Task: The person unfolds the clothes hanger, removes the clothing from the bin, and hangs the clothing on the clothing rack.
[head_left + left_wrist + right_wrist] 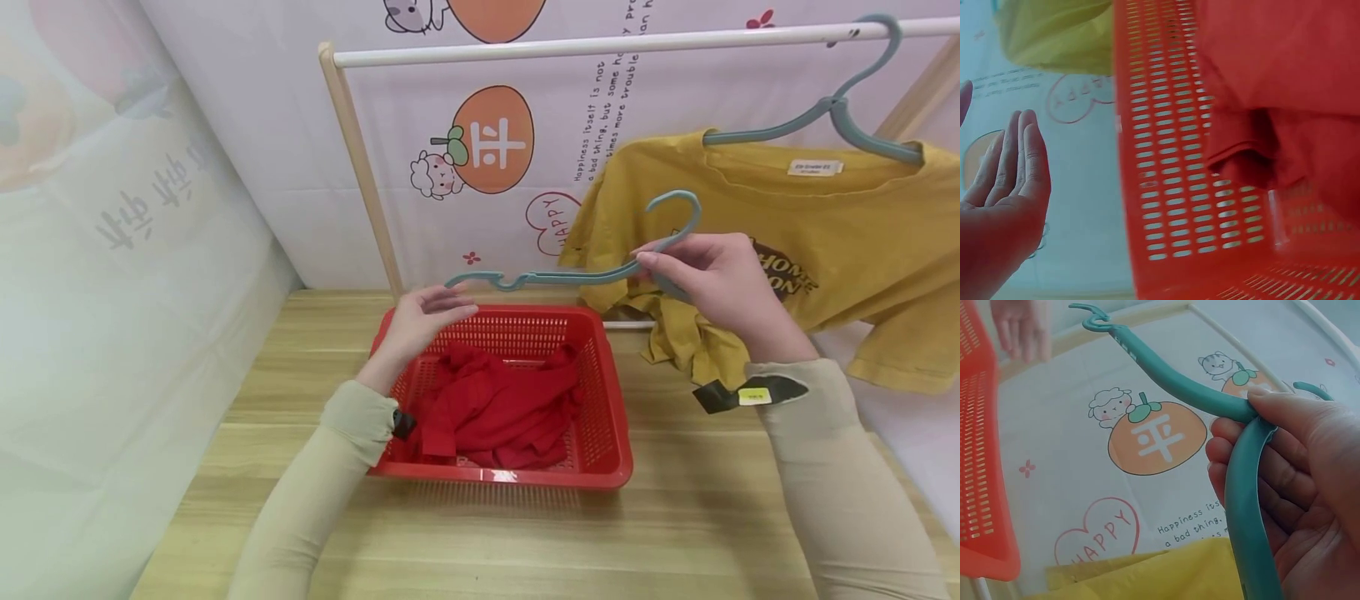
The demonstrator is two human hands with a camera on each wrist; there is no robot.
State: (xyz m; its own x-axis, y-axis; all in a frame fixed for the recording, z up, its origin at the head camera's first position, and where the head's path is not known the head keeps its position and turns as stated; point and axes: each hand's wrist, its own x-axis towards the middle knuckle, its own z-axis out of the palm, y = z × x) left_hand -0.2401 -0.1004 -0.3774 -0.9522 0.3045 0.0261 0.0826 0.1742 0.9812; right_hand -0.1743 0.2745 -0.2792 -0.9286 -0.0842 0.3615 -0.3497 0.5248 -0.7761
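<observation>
My right hand (723, 279) holds a teal clothes hanger (573, 277) at its neck, between thumb and fingers. In the right wrist view that hand (1310, 456) has its thumb on the joint where the hanger arms (1179, 386) meet. Nothing hangs from this hanger. Close to its far left end is my left hand (412, 329), fingers extended and holding nothing; the left wrist view shows the same straight fingers (1034, 156). Below lies a crumpled red garment (498, 404) inside a red plastic basket (611, 400).
Behind the basket stands a rack with a white bar (570, 48) and wooden posts (363, 167). A yellow T-shirt (877, 217) hangs at the right on another teal hanger (787, 127), beside my right hand. The wooden tabletop (480, 542) extends around the basket.
</observation>
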